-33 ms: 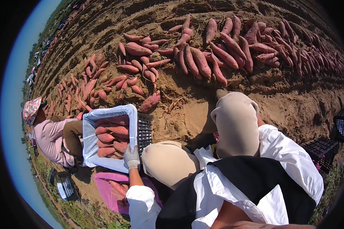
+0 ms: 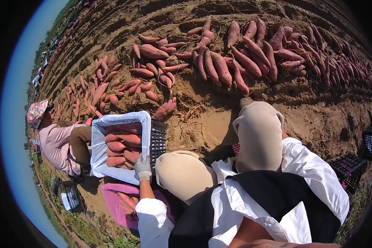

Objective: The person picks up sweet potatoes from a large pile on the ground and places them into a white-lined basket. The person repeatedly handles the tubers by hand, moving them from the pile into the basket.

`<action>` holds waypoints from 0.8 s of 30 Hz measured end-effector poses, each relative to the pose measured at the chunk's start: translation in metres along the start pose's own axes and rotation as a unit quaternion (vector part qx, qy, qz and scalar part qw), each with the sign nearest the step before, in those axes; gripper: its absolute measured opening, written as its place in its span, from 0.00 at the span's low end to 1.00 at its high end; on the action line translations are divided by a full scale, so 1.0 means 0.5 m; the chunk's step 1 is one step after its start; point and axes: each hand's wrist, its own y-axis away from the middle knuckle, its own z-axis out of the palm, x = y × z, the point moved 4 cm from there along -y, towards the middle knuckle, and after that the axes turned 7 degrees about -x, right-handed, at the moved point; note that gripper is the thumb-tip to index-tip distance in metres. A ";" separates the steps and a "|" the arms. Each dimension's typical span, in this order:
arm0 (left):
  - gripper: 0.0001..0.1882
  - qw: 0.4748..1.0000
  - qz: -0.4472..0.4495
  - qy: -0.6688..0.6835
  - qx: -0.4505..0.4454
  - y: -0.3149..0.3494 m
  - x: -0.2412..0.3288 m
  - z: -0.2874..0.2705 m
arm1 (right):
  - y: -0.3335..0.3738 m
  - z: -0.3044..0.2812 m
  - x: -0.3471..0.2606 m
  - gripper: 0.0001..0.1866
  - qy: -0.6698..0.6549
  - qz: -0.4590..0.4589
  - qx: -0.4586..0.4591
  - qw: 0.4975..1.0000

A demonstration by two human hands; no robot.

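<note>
Sweet potatoes [image 2: 116, 146] lie piled in a black lattice crate [image 2: 158, 138] just beside the person's left knee [image 2: 184, 173], cushioned by a pale blue-white liner [image 2: 98, 142] folded over the rim. The left hand [image 2: 143, 169], gloved in light grey knit, has its fingers closed on the lined rim at the corner nearest the body. The right hand is hidden beyond the right knee [image 2: 258, 132], so I cannot tell how far open it is or whether it has hold of anything. Near the crate, a thin magenta bag [image 2: 111, 196] lies on the ground with more roots [image 2: 128, 201] at it; whether they rest on top or show through the material is hard to make out. A dark openwork basket [image 2: 72, 197] stands farther off at the left, and a black container [image 2: 348, 170] stands at the far right. The roots in the lined crate are smooth, reddish pink and plump, tapering to blunt points. Out on the dry, crumbly soil [image 2: 202, 134], a long band of loose tubers [image 2: 221, 68] runs across, many slender and curved, some thick in the middle, with a tangle of stringy rootlets [image 2: 190, 113] near one stout piece [image 2: 165, 109]. Smooth beige cloth covers both knees. Just beyond the lined crate sits a co-worker [image 2: 58, 149] in a pink top, brown trousers and a patterned fabric hat [image 2: 37, 112].
</note>
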 end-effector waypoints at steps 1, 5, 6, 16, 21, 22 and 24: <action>0.19 0.999 0.014 -0.035 0.016 -0.006 0.005 -0.005 | -0.003 0.010 -0.006 0.15 0.008 0.000 -0.010 1.000; 0.20 0.986 -0.021 -0.164 0.037 -0.001 0.010 -0.019 | -0.035 0.032 -0.029 0.15 0.038 -0.003 -0.043 0.998; 0.21 0.983 -0.045 -0.176 0.034 -0.001 -0.017 -0.027 | -0.043 0.036 -0.032 0.15 0.044 -0.002 -0.054 0.998; 0.29 0.977 -0.158 -0.147 -0.004 0.014 -0.068 0.006 | -0.054 -0.103 -0.003 0.14 0.073 0.039 -0.033 0.996; 0.30 0.977 -0.156 -0.145 -0.021 0.015 0.017 0.002 | -0.073 -0.130 -0.027 0.14 0.090 0.034 -0.024 0.995; 0.30 0.979 -0.152 -0.137 -0.015 0.017 0.007 0.006 | -0.088 -0.133 -0.051 0.13 0.102 0.024 -0.024 0.994; 0.31 0.982 -0.147 -0.122 -0.002 0.037 -0.028 -0.002 | -0.108 -0.114 -0.107 0.13 0.127 -0.003 -0.034 0.991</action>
